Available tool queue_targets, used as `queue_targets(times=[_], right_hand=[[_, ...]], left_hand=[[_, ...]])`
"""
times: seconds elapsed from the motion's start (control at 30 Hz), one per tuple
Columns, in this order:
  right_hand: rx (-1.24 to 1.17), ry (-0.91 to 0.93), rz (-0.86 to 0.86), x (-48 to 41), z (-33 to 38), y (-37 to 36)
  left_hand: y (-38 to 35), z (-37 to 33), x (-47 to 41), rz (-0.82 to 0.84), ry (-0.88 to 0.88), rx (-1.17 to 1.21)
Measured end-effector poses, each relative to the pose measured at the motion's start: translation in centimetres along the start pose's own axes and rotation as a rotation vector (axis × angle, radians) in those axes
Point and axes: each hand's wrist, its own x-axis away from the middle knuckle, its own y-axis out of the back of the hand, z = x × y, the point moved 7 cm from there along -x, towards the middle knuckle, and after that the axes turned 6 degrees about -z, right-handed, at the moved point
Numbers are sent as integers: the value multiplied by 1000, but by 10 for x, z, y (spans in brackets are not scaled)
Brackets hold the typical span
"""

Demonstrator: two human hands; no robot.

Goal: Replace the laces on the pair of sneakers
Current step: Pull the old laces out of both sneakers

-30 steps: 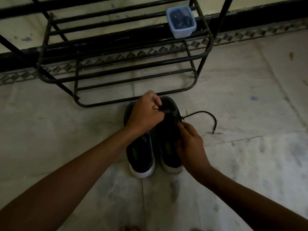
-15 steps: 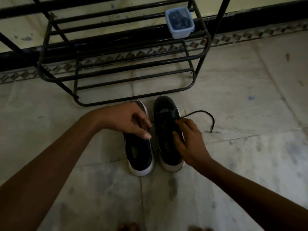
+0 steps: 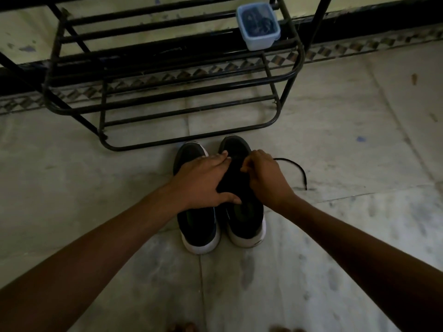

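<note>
Two black sneakers with white soles stand side by side on the floor, toes away from me: the left sneaker [image 3: 199, 224] and the right sneaker [image 3: 244, 212]. My left hand [image 3: 203, 183] reaches across the left sneaker and grips the right sneaker's tongue area between thumb and fingers. My right hand [image 3: 265, 178] is pinched at the right sneaker's eyelets, on a black lace [image 3: 297, 167] whose loose end curves out over the floor to the right. The lacing itself is hidden by my hands.
A black metal shoe rack [image 3: 167, 92] stands just beyond the sneakers against the wall. A small blue plastic tub [image 3: 259, 26] with dark laces inside sits on its upper right shelf. Pale stone floor [image 3: 347, 140] lies on all sides.
My left hand has moved from the left sneaker's opening over to the right sneaker. My right hand has shifted up toward the sneaker's toe end, still at the lace.
</note>
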Motion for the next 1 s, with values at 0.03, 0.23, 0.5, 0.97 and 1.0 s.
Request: queue_targets(times=[0.03, 0.23, 0.5, 0.97, 1.0], right_hand=[[-46, 7, -7, 1, 2, 3], [-76, 43, -67, -7, 11, 32], [-81, -225, -349, -9, -36, 103], [405, -260, -482, 12, -64, 113], [460, -211, -453, 15, -61, 102]], left_hand=[[-1, -2, -2, -21, -8, -11], [0, -5, -10, -97, -22, -52], [-3, -6, -8, -45, 9, -78], [-1, -4, -2, -14, 26, -55], [3, -6, 0, -68, 23, -29]])
